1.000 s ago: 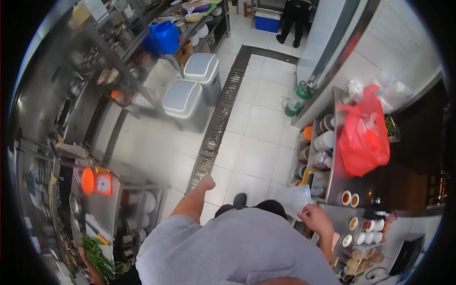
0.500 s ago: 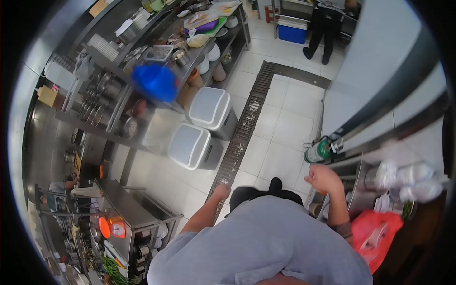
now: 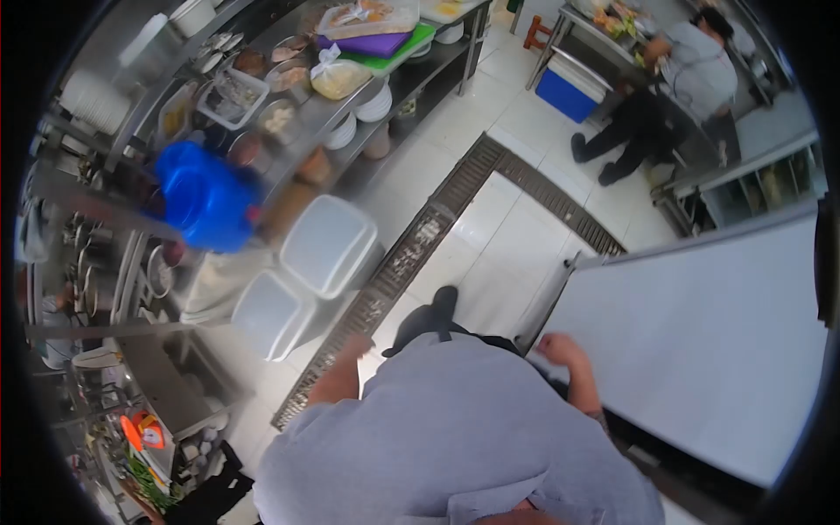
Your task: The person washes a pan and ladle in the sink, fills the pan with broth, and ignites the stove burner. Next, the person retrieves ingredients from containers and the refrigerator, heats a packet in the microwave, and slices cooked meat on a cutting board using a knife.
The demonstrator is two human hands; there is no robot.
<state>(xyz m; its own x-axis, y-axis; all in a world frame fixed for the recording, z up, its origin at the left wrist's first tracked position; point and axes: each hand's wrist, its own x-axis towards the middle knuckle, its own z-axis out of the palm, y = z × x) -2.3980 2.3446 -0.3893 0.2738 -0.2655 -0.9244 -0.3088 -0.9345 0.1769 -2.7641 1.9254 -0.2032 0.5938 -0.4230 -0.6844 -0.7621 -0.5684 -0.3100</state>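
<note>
left hand [image 3: 354, 347] blurred, floor drain [image 3: 398, 267] partly hidden behind it; right hand [image 3: 560, 350] seen beside white panel [image 3: 691, 332], panel's outer side cut off; finger closure cannot be told, either hand.

L fingers [image 3: 357, 344] blurred, R fingers [image 3: 549, 345] unclear, blue jug [image 3: 203, 194] blurry, bkgd food [image 3: 617, 19] too sm. to ID

No Words to Read Here

No words or numbers can be read. The orange scale [image 3: 153, 421] is off to the left of the left hand's fingers [image 3: 361, 342], and its round dial [image 3: 150, 437] is too small to read. The blue jug [image 3: 203, 199], ahead and left of those same fingers, is too blurry. The blue box [image 3: 567, 93], well ahead of the right hand's fingers [image 3: 547, 346], is too far off.
</note>
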